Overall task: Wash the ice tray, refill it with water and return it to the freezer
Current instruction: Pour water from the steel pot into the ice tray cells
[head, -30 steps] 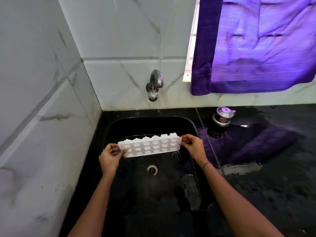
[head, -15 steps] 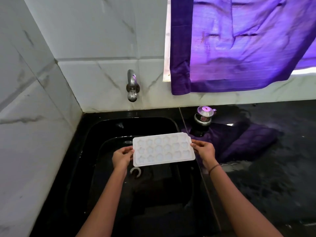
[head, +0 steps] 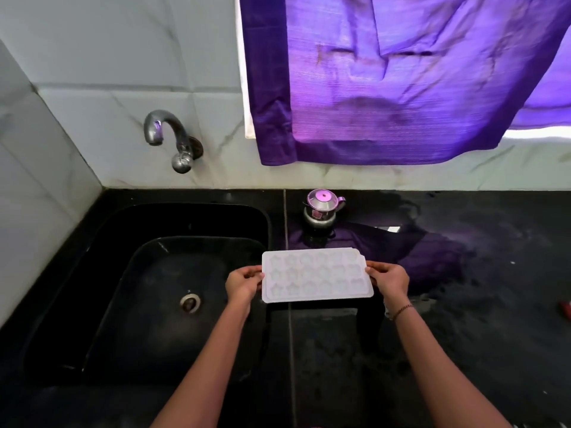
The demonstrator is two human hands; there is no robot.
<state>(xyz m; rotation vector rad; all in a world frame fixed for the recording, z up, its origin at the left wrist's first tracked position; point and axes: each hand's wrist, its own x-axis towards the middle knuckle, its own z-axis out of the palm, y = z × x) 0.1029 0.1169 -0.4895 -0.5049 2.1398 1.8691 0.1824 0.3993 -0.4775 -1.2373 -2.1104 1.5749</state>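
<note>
Head view: my left hand (head: 244,284) and right hand (head: 389,281) each pinched a short end of the ice tray (head: 315,274), level over the counter (head: 494,304) just right of the sink (head: 92,273); tilt or wet fingers could've spilled or dropped it.

We count one ice tray (head: 315,274), two hands, a left hand (head: 244,284) and a right hand (head: 391,281), one tap (head: 173,137), one sink (head: 148,329) with one drain (head: 190,302), one purple curtain (head: 401,78), one small steel pot (head: 321,210), one bracelet (head: 401,311).

Kettle (head: 321,208) stands behind tray (head: 315,274).
</note>
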